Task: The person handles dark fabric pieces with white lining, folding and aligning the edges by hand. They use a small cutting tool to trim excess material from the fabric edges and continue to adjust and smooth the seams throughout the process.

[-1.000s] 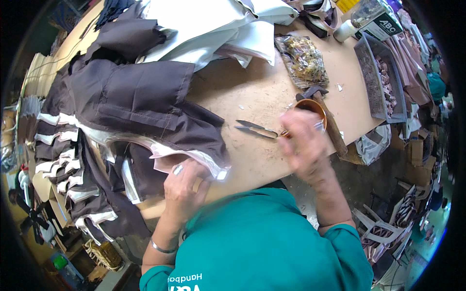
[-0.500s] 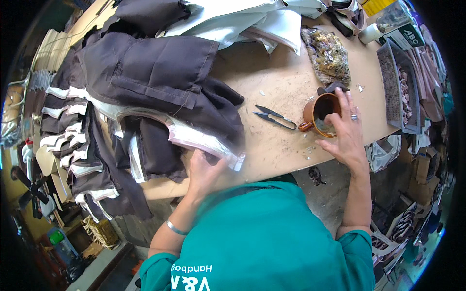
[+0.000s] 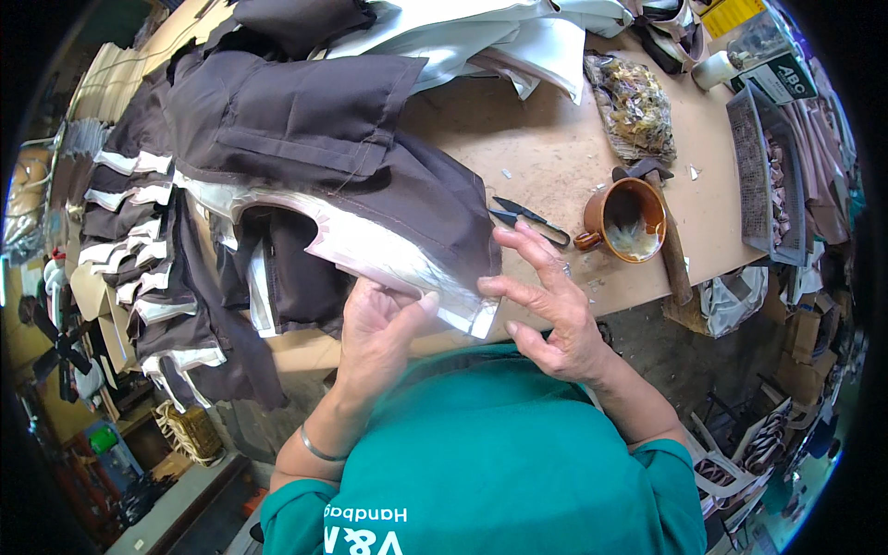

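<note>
My left hand pinches the lower edge of a dark brown fabric piece between thumb and fingers. A curved white and pinkish strip runs along that edge. To its right, my right hand has its fingers spread; the fingertips are at the strip's right end, and whether they touch it I cannot tell. Just beyond that hand lie black thread snips, partly covered by its fingers. A brown mug with a whitish, sticky-looking substance inside stands to the right.
A hammer lies beside the mug. Behind it sits a clear bag of scraps. A grey plastic basket stands at the table's right edge. White sheet material is heaped at the back. Several white-edged dark pieces hang at the left.
My right hand has left the mug and moved left to the strip's end, uncovering the mug's inside and the hammer handle. My left hand stays on the fabric edge.
</note>
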{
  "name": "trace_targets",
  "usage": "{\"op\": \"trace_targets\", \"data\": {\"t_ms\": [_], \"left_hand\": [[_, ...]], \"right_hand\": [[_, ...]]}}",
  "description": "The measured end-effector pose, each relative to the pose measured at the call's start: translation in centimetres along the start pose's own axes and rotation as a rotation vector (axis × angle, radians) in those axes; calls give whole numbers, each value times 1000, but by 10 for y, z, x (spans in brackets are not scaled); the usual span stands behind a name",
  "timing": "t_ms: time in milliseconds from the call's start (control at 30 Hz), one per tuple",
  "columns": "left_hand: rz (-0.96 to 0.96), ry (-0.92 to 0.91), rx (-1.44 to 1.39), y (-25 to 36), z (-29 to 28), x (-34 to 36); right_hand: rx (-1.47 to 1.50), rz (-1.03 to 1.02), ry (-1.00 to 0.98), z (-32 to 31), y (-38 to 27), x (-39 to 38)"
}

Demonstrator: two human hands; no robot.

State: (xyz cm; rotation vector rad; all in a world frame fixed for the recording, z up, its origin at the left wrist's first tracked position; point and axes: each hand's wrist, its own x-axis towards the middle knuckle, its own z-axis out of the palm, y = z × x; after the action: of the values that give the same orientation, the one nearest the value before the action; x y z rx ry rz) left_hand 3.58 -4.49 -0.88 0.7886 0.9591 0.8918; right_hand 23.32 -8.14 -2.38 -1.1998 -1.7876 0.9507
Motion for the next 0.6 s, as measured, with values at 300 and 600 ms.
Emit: {"op": "trace_targets", "data": {"t_ms": [300,600], "left_hand": [[-15,14,-185,-3,-5,-1],[-18,18,-181,-5,4,1]], "right_hand": [[-353,-124,36,17,-3,-7],[-773,-308,111,35,-10,-2]]}}
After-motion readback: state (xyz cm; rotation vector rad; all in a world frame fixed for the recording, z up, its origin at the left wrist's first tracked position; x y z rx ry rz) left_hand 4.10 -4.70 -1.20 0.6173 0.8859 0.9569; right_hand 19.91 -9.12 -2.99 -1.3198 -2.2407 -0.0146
